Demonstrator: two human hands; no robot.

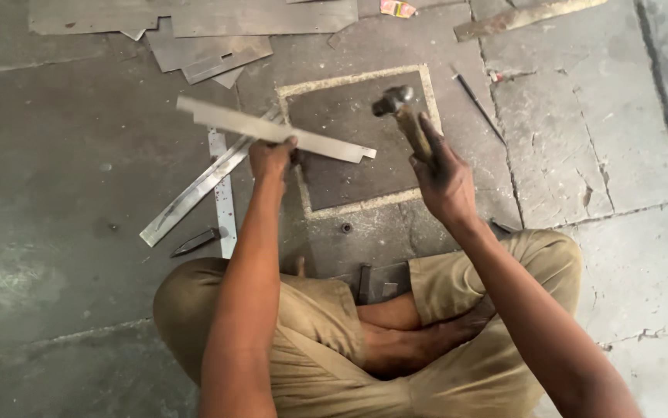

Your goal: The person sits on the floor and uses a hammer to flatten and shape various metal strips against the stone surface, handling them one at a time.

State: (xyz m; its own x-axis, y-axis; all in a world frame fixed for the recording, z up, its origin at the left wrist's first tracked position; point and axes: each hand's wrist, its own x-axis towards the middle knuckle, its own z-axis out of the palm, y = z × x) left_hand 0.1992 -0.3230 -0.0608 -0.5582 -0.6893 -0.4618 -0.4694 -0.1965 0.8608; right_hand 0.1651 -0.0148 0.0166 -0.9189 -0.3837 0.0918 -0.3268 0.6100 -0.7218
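I sit cross-legged on a concrete floor. My left hand [270, 157] grips a long flat metal strip [225, 120], held slanted above a dark square plate [353, 143] set in the floor. My right hand [444, 182] is closed around the wooden handle of a ball-peen hammer [393, 99], whose head is raised over the plate's upper right part, right of the strip's end.
Two more metal strips [194, 193] lie crossed on the floor at left, with a dark pointed chisel [194, 242] beside them. Sheet-metal offcuts [210, 54] lie along the top edge. A thin dark rod [477, 104] and a rusty bar [519, 17] lie at upper right.
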